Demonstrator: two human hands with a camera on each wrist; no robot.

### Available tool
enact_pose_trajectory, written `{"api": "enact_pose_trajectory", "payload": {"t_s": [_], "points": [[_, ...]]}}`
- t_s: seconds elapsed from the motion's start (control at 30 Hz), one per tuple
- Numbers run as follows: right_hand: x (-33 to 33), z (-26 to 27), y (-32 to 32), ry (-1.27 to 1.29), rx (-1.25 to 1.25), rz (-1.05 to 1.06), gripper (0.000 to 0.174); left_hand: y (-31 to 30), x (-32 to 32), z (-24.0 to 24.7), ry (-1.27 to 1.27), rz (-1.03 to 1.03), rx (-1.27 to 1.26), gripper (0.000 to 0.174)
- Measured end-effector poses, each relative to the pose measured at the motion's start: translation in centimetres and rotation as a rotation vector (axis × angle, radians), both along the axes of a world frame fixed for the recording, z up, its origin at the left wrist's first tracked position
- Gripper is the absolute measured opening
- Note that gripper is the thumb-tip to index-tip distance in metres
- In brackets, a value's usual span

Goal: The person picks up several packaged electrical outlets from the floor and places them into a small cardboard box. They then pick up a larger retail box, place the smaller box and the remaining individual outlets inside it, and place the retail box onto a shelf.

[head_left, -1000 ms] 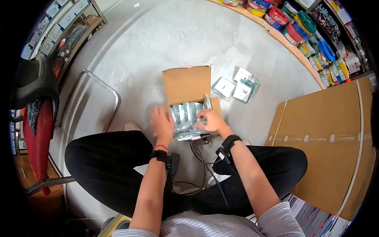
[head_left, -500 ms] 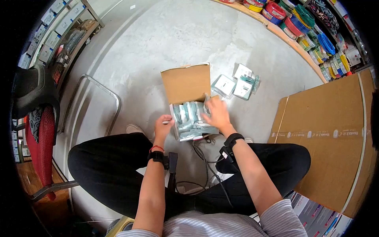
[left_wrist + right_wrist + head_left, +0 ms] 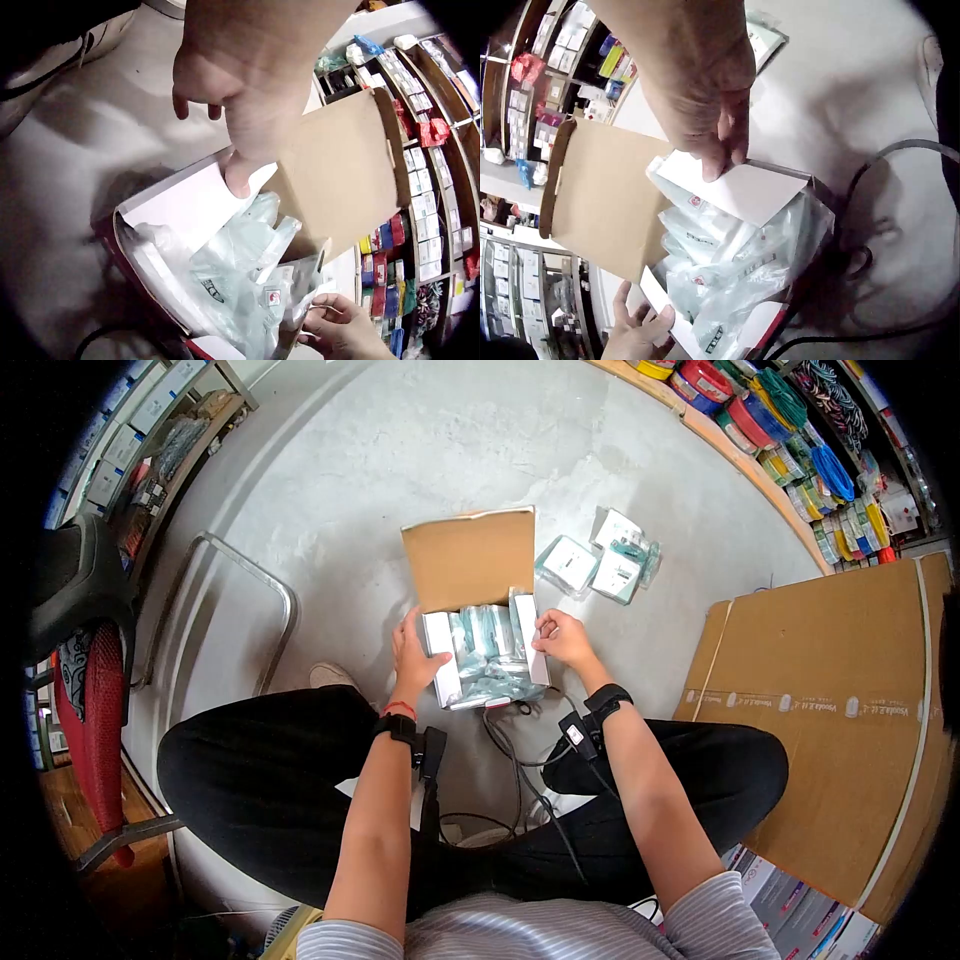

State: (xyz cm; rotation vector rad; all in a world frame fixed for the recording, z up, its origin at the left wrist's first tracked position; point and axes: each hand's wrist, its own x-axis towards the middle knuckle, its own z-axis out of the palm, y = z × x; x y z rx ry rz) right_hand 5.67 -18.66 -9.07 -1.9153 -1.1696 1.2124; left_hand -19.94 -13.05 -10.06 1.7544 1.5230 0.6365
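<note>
Both hands have left the contents since half a second ago: the right hand [image 3: 565, 640], which lay flat on the packets [image 3: 487, 650], has drawn back to the box's 3 o'clock side. The left hand [image 3: 412, 655] has slid forward along the 9 o'clock side.

The box [image 3: 470, 560] sits on the concrete floor between the seated person's knees, straight ahead at 12 o'clock. Its brown lid stands open on the far side, and the clear-wrapped packets fill it.

The left hand grips the left flap [image 3: 440, 650]. In the left wrist view the thumb presses the flap's white inner face and the other fingers curl behind it. The right hand pinches the right flap [image 3: 530, 640], thumb on one face and fingertips on the other, as the right wrist view shows. Both forearms reach forward from the lap, each with its wrist bent down toward the box.

Black cables [image 3: 510, 750] trail from the wrist straps across the floor just behind the box. Loose packets [image 3: 600, 565] lie at 1 o'clock, just beside the lid. A large cardboard sheet [image 3: 830, 710] lies at 3 o'clock, coils of coloured wire [image 3: 790, 420] fill a shelf at 2 o'clock, and a red chair [image 3: 90, 690] stands at 9 o'clock.
</note>
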Motion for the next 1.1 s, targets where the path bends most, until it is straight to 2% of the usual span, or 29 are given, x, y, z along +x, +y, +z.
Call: {"api": "enact_pose_trajectory", "payload": {"t_s": [0.1, 0.2, 0.3, 0.33, 0.4, 0.47, 0.57, 0.63, 0.73, 0.77, 0.8, 0.9, 1.0, 1.1], "points": [[-0.1, 0.5, 0.1, -0.302, 0.004, 0.1, 0.02, 0.4, -0.3, -0.4, -0.026, -0.033, -0.014, 0.087], [-0.4, 0.9, -0.2, -0.412, -0.09, 0.079, 0.022, 0.6, -0.6, -0.4, -0.003, -0.042, -0.072, 0.088], [-0.5, 1.0, -0.2, -0.399, -0.125, 0.091, 0.021, 0.4, -1.3, -2.4, -0.329, -0.129, -0.163, 0.092], [-0.4, 0.8, 0.0, -0.412, -0.085, 0.136, 0.021, 0.0, -1.4, -3.3, -0.172, -0.075, -0.204, 0.101], [-0.7, 0.8, 0.5, -0.434, -0.005, 0.229, 0.022, -0.8, -0.5, -1.4, -0.024, -0.032, -0.289, 0.106], [-2.4, 2.5, 1.1, -0.395, 0.05, 0.425, 0.022, -1.5, 0.4, 0.1, 0.137, -0.03, -0.285, 0.11], [-6.4, 4.6, 1.0, -0.354, 0.215, 0.738, 0.025, -1.5, 1.5, 2.0, 0.271, -0.008, -0.354, 0.103], [-9.3, 5.5, 0.2, -0.497, 0.208, 0.937, 0.029, -1.0, 1.8, 2.6, 0.284, -0.033, -0.407, 0.095], [-11.8, 3.0, -0.8, -0.691, 0.081, 1.01, 0.03, -0.5, 1.1, 0.9, 0.311, -0.069, -0.368, 0.085], [-11.7, 2.9, -0.8, -0.657, 0.088, 0.978, 0.03, -0.3, 0.4, -0.7, 0.321, -0.077, -0.336, 0.082], [-11.7, 2.8, -0.9, -0.62, 0.095, 0.947, 0.031, -0.1, -0.6, -2.0, 0.193, -0.104, -0.325, 0.066], [-11.5, 2.7, -0.6, -0.571, 0.119, 0.858, 0.033, 0.3, -2.4, -3.4, -0.117, -0.129, -0.394, 0.051], [-12.1, 3.1, -0.4, -0.601, 0.076, 0.757, 0.029, 0.4, -2.9, -1.9, -0.21, -0.199, -0.47, 0.043], [-12.7, 2.7, 0.0, -0.613, 0.02, 0.681, 0.026, 0.3, -2.7, 0.4, -0.126, -0.222, -0.494, 0.04]]}}
